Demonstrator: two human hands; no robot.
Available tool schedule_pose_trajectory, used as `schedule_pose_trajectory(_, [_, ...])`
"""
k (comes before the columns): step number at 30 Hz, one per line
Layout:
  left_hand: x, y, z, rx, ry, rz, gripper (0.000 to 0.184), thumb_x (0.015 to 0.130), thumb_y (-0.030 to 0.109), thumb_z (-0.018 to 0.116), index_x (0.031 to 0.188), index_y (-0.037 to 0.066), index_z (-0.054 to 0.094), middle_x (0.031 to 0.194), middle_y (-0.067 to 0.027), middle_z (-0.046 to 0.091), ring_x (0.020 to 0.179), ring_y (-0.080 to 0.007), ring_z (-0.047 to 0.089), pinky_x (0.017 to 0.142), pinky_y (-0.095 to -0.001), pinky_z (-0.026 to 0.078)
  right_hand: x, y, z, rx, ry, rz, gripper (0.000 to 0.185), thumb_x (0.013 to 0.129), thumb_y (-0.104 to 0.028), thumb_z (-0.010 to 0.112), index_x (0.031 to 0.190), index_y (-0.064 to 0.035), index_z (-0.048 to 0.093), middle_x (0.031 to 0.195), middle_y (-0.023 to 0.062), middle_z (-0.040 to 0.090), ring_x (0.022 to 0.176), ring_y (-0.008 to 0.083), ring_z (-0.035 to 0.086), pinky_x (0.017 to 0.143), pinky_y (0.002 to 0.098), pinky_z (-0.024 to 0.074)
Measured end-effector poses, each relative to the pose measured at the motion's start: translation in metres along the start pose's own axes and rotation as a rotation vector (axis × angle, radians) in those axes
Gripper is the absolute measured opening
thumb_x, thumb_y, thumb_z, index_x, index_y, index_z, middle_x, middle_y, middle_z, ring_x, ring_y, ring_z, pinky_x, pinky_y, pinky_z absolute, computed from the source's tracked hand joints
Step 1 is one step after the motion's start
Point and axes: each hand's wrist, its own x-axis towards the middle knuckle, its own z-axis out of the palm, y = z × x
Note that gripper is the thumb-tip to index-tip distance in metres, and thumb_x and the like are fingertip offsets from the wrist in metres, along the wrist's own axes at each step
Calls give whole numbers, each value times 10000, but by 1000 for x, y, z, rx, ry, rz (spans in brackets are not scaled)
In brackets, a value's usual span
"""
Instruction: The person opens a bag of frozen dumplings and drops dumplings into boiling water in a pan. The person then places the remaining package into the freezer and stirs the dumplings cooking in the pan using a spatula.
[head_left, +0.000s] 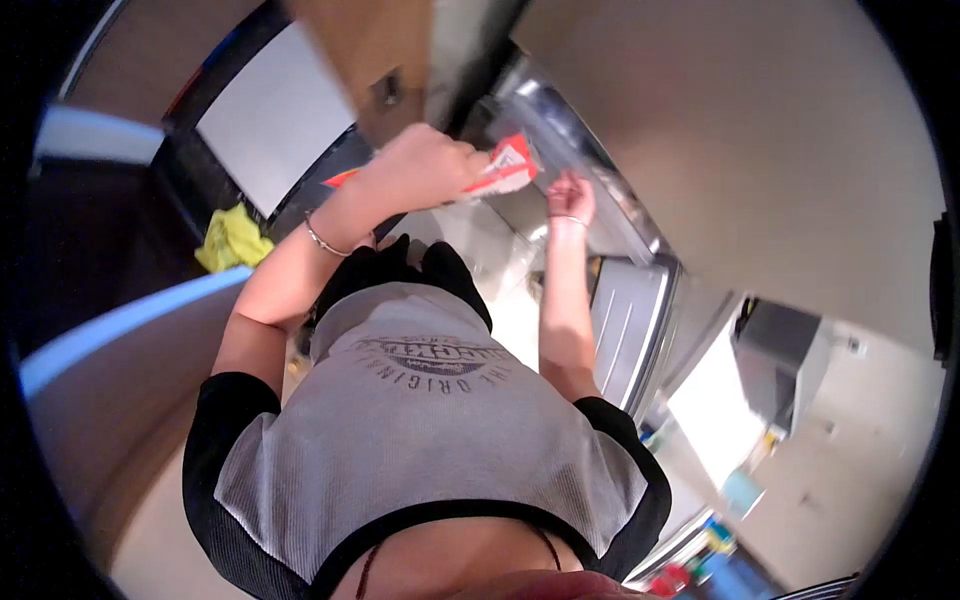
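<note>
My left hand (425, 170), with a bracelet at its wrist, is closed around a red and white packet (512, 165). One end of the packet sticks out to the right of my fingers. A small red corner shows on the other side of my wrist. To the right, my right hand (570, 195) is raised beside a metallic, shiny edge (600, 170). Its fingers are curled toward the palm, and I cannot make out anything inside them. A thin band circles that wrist.
A white sheet-like panel (280, 115) lies on a dark surface at the upper left, near a yellow cloth (233, 240). Right of my right forearm stands a grey ribbed unit (630, 320). A large beige panel (740, 150) fills the upper right. A teal cup-like object (742, 492) sits farther down.
</note>
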Motion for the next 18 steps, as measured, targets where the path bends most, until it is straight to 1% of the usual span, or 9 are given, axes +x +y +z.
schedule_pose_trajectory(4, [46, -7, -19, 46, 147, 186, 127, 751, 124, 546, 869, 85, 572, 672, -51, 607, 621, -217, 635, 520, -329, 485, -61, 24, 22, 180, 197, -20, 74, 783, -143, 577, 788, -77, 543, 760, 52, 588, 771, 183, 580, 753, 348, 432])
schedule_pose_trajectory(5, [59, -11, -11, 51, 250, 258, 173, 703, 182, 613, 849, 93, 585, 675, -24, 573, 590, -198, 596, 512, -316, 450, -75, 27, 26, 206, 211, -14, 112, 796, -186, 578, 795, -82, 539, 780, 54, 587, 803, 193, 577, 799, 365, 427])
schedule_pose_trajectory(6, [70, -10, -10, 49, 281, 317, 189, 704, 187, 612, 867, 94, 592, 679, -20, 575, 600, -191, 597, 519, -315, 450, -83, 28, 10, 343, -62, 209, 176, 805, -249, 578, 846, -81, 544, 856, 64, 591, 857, 206, 569, 838, 386, 418])
schedule_pose_trajectory(8, [89, -2, -10, 43, 345, 428, 223, 705, 197, 610, 903, 96, 604, 687, -11, 578, 621, -179, 600, 533, -313, 449, -120, 26, 21, 454, -207, 389, 313, 831, -346, 548, 960, -62, 545, 983, 96, 589, 957, 243, 548, 910, 420, 391])
schedule_pose_trajectory(10, [106, 10, -7, -55, 255, 536, 201, 779, 146, 538, 957, 83, 609, 702, -50, 615, 596, -206, 622, 517, -314, 480, -177, 4, 114, 416, 60, 316, 455, 864, -417, 487, 1085, -23, 536, 1088, 141, 576, 1048, 292, 520, 977, 449, 353])
schedule_pose_trajectory(12, [120, 21, 19, -214, 109, 604, 167, 768, 148, 542, 896, 81, 625, 715, -45, 620, 590, -202, 622, 516, -307, 478, -152, -1, 93, 624, -178, 221, 487, 885, -433, 429, 1172, -44, 490, 1183, 146, 525, 1122, 289, 476, 1000, 440, 336])
schedule_pose_trajectory(13, [124, 27, 36, -154, 234, 641, 144, 758, 149, 545, 859, 82, 623, 723, -41, 618, 604, -197, 621, 528, -303, 480, -137, -7, 80, 722, -296, 178, 506, 896, -441, 400, 1216, -54, 467, 1231, 148, 500, 1158, 288, 454, 1012, 436, 328])
schedule_pose_trajectory(15, [129, 37, 69, -28, 485, 701, 105, 737, 151, 551, 784, 85, 618, 740, -34, 615, 632, -186, 618, 551, -297, 484, -118, -22, 70, 692, -331, 167, 434, 923, -379, 328, 1185, -73, 487, 1211, 137, 514, 1123, 273, 476, 990, 432, 349])
schedule_pose_trajectory(18, [125, 38, 86, -64, 364, 578, 139, 697, 135, 554, 829, 102, 576, 793, -16, 563, 779, -168, 580, 648, -302, 476, -74, -40, 51, 601, -360, 155, 404, 940, -322, 264, 1164, -86, 503, 1192, 125, 527, 1097, 260, 493, 970, 426, 370])
